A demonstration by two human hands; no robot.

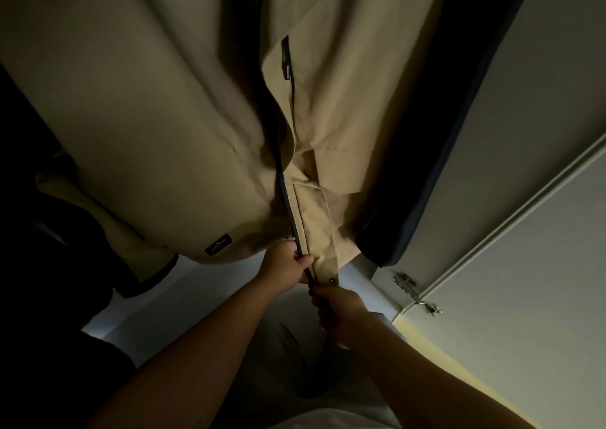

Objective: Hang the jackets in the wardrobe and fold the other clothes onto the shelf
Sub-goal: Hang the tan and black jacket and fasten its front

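Observation:
A tan jacket with dark zipper trim hangs down in front of me inside the dim wardrobe, filling the upper part of the head view. My left hand pinches the jacket's bottom hem at the dark zipper edge. My right hand grips the zipper's lower end just below the snap button, touching the hem. A chest pocket zipper shows higher up. The hanger and rail are out of view.
A dark navy garment hangs right beside the tan jacket. The open white wardrobe door with a metal hinge stands at the right. Dark clothing fills the left. The pale wardrobe floor lies below.

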